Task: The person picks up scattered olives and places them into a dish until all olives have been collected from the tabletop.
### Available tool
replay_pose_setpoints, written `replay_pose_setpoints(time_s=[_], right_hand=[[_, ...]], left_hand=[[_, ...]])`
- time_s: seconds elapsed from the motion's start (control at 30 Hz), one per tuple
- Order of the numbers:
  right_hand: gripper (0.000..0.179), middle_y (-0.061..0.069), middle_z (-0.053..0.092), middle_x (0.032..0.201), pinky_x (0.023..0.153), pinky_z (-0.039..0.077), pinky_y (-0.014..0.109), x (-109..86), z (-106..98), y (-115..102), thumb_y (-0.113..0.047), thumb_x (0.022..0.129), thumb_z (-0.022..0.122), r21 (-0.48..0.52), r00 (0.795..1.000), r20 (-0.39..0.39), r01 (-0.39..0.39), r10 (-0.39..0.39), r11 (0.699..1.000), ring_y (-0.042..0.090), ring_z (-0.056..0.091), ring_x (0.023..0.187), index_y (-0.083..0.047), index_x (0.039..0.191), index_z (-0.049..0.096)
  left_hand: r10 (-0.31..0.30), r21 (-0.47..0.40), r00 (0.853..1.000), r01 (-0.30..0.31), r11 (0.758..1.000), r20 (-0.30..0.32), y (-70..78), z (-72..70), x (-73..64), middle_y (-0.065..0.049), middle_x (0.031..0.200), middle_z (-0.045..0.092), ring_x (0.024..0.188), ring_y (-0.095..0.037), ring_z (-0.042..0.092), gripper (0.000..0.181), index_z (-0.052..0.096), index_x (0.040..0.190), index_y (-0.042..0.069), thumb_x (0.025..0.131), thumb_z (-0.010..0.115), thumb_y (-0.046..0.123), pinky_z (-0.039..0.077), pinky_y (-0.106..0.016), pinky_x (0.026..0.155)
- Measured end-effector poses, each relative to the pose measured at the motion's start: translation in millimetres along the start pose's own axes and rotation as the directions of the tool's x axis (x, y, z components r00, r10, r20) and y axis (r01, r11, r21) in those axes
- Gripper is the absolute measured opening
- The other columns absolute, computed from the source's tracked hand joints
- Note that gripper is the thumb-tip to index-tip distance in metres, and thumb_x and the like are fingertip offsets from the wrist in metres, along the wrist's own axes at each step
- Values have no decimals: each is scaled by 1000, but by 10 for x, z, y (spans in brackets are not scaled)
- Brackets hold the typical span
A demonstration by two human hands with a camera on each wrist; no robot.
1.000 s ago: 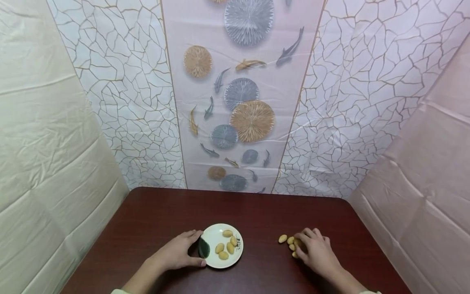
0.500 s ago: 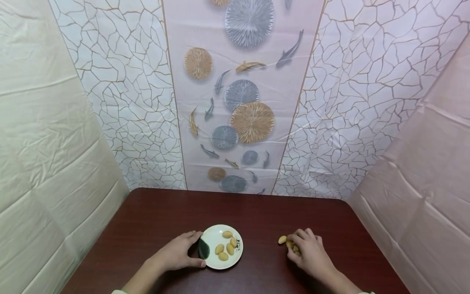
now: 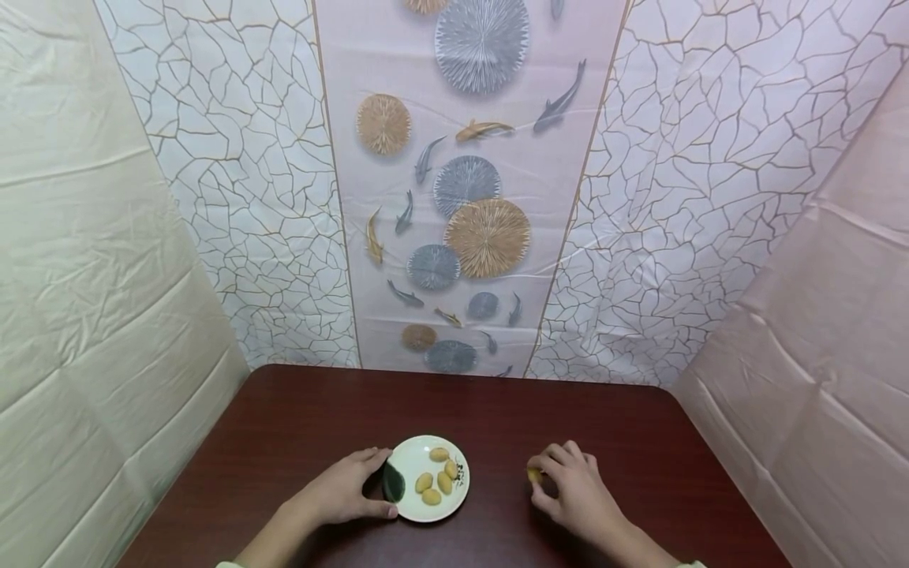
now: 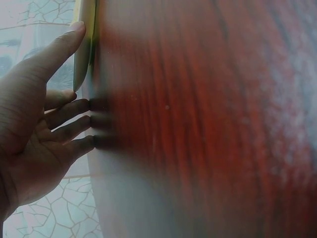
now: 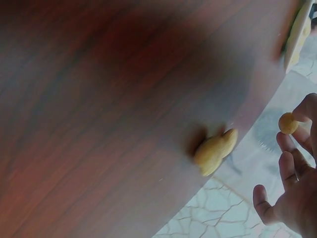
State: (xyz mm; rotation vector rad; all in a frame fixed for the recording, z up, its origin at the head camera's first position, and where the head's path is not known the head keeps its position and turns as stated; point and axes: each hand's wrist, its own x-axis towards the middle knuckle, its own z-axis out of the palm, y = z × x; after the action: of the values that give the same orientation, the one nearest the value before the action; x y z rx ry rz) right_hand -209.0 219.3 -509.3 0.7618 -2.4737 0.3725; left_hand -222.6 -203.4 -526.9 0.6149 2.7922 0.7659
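A small white plate (image 3: 415, 509) with a dark green mark holds several yellow nuts (image 3: 435, 480) near the table's front edge. My left hand (image 3: 369, 483) rests against the plate's left rim, its fingers relaxed. In the left wrist view the thumb of my left hand (image 4: 44, 114) lies along the plate rim (image 4: 83, 54). Right of the plate, my right hand (image 3: 543, 477) pinches one nut (image 3: 533, 474) in its fingertips. The right wrist view shows that nut (image 5: 288, 123) held by my right hand (image 5: 292, 148). Two more nuts (image 5: 214, 151) lie on the table, hidden under the hand in the head view.
The dark red wooden table (image 3: 497, 410) is closed in by cloth-covered walls at the back and on both sides. The back cloth (image 3: 461, 197) bears fish and round leaf prints. Bare wood stretches behind the plate and both hands.
My right hand has slid left off the loose pile of nuts toward the plate, now with one nut in its fingertips. The left hand and the plate have stayed in place.
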Motion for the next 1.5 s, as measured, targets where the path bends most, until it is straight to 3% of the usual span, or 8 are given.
replay_pose_setpoints(time_s=[0.7,1.5], right_hand=[[28,-12,70,101,78,44,39,233,138,-373,-15,78,91,88,997,24,72,-74,994,6,51,93,-24,103,79],[19,-10,71,109,84,40,40,545,355,-676,-17,92,85,231,974,215,24,-75,973,6,45,97,-20,110,80]], left_hand=[[9,-6,1000,-9,1000,-10,13,-8,-2,-33,165,50,154,-53,49,110,49,165,0,85,90,63,43,-73,121],[18,-5,1000,-18,1000,-21,-31,25,6,-34,165,50,154,-53,50,111,49,165,0,84,89,66,44,-71,122]])
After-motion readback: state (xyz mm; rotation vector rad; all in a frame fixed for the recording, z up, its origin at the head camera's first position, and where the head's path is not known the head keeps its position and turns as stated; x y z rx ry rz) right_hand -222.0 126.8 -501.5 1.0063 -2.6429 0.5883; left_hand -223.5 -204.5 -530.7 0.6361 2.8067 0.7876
